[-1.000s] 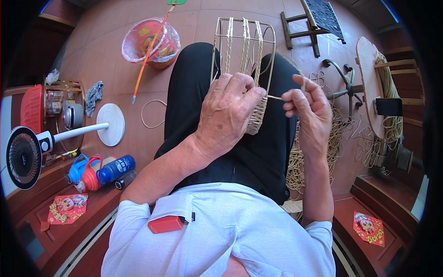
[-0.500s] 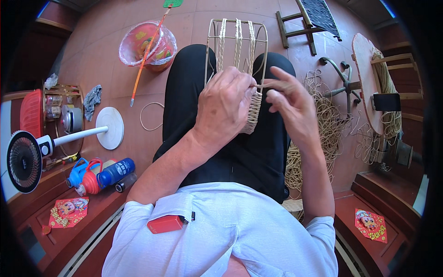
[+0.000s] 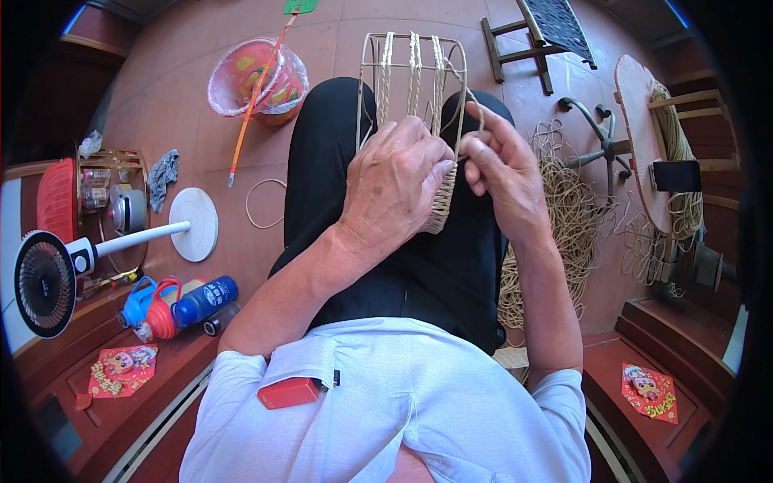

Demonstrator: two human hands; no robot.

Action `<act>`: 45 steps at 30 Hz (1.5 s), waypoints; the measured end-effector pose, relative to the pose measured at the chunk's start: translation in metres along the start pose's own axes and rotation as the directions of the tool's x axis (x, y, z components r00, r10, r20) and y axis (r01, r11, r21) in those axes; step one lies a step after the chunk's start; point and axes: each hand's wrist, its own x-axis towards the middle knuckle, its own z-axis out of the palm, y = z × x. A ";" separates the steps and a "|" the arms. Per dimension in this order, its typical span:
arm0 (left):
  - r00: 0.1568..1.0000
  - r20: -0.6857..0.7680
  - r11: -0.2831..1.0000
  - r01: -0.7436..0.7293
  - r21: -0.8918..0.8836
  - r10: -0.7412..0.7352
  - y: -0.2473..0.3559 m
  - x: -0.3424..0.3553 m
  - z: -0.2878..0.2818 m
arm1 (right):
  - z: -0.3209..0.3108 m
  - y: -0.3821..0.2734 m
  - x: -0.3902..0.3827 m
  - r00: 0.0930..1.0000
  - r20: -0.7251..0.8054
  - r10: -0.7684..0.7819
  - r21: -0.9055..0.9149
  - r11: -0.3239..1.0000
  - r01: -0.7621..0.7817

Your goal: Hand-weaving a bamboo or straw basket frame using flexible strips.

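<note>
A wire frame basket (image 3: 412, 60) with pale cane strands woven up its ribs rests on my lap, its woven lower part under my hands. My left hand (image 3: 393, 183) lies over the woven part and grips it, fingers curled around the ribs. My right hand (image 3: 502, 171) is just to its right, thumb and fingers pinching a loop of cane strand (image 3: 473, 101) that arcs up beside the frame's right edge. The two hands almost touch at the frame.
A heap of loose cane (image 3: 564, 225) lies on the tiled floor to my right, by a chair base (image 3: 596, 137) and a wooden stool (image 3: 535, 36). To my left are a lined red bucket (image 3: 258, 80), a fallen fan (image 3: 72, 270), bottles (image 3: 185, 302) and a loose ring (image 3: 264, 203).
My right hand has moved left from out at the side to the frame, drawing the cane strand in. The left hand has stayed on the woven part.
</note>
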 end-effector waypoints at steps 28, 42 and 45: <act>0.993 -0.121 1.000 0.003 0.020 0.000 -0.016 0.029 0.006 | 0.035 0.011 -0.036 0.758 0.223 -0.613 -0.861 0.240 0.448; 0.996 -0.086 0.993 0.005 -0.122 -0.015 -0.010 0.011 0.002 | 0.033 0.019 -0.030 0.791 0.182 -0.585 -0.807 0.371 0.460; 0.984 -0.178 0.990 0.001 -0.139 -0.026 -0.011 -0.006 -0.007 | 0.034 0.018 -0.031 0.790 0.161 -0.592 -0.802 0.389 0.454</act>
